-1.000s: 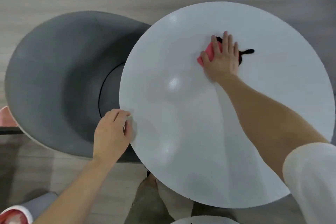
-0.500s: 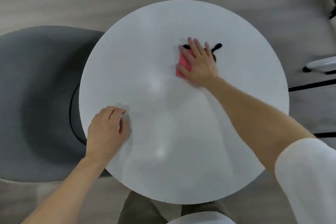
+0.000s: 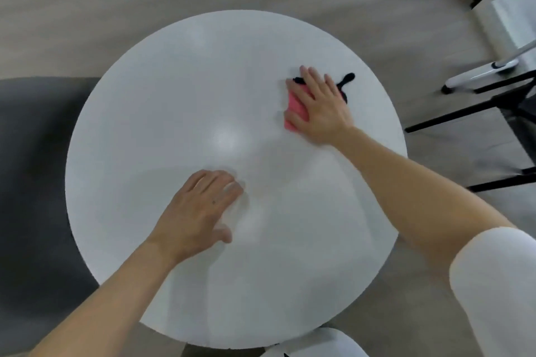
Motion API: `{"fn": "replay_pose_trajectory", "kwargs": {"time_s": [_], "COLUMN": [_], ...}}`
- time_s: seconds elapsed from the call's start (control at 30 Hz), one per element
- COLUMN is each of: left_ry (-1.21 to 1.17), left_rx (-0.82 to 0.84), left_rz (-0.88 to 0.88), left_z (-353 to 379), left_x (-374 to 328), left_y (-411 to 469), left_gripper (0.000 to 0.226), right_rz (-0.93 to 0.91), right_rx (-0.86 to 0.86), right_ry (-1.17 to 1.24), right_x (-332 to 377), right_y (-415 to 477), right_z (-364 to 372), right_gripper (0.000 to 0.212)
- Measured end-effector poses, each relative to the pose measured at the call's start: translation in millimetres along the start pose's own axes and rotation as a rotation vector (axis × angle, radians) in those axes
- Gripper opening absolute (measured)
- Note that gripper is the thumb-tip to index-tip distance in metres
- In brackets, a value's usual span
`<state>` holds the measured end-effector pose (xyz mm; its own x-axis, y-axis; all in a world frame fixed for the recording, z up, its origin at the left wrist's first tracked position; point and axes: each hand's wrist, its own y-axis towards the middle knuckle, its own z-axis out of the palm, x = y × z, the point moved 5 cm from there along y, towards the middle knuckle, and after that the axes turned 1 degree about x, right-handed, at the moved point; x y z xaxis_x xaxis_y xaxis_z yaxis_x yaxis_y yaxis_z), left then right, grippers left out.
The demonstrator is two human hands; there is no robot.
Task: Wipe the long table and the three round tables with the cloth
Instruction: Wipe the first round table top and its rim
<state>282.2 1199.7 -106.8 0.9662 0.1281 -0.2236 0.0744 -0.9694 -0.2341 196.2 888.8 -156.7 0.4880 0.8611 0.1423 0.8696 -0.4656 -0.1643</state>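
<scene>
A white round table (image 3: 174, 81) fills the middle of the head view. My right hand (image 3: 322, 107) lies flat with straight fingers on a pink cloth (image 3: 295, 110), pressing it onto the table's right part. A black part of the cloth (image 3: 346, 80) sticks out beyond my fingers. My left hand (image 3: 200, 211) rests palm down on the tabletop near its middle, fingers spread and holding nothing.
A dark grey chair (image 3: 32, 182) stands against the table's left side. Black table legs (image 3: 464, 113) and a white base (image 3: 475, 75) stand on the floor at the right. Another white round top (image 3: 316, 345) shows at the bottom edge.
My left hand has moved from the table's left rim to rest near its middle. My right hand and the cloth have slid right across the top. The view has shifted right.
</scene>
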Motion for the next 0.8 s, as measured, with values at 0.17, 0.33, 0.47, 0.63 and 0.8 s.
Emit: {"fn": "replay_pose_trajectory", "kwargs": {"time_s": [0.17,0.33,0.47,0.63,0.8], "left_ry": [0.057,0.125,0.1,0.162,0.212], "left_rx": [0.057,0.147,0.163,0.193,0.25], "left_rz": [0.013,-0.032,-0.079,-0.063,-0.024], "left_z": [-7,0,6,1,3], "left_x": [-13,-34,-29,-37,-39], "left_y": [47,82,86,99,107], "left_gripper": [0.119,0.15,0.163,0.172,0.175], "right_rz": [0.259,0.32,0.439,0.464,0.571], "right_rx": [-0.1,-0.097,-0.133,-0.21,-0.273], "right_ry": [0.088,0.094,0.069,0.145,0.164], "right_x": [-4,22,7,-1,-26], "right_y": [4,-159,-139,-1,-84], "right_z": [7,30,26,5,23], "right_gripper": [0.075,0.07,0.071,0.072,0.071]}}
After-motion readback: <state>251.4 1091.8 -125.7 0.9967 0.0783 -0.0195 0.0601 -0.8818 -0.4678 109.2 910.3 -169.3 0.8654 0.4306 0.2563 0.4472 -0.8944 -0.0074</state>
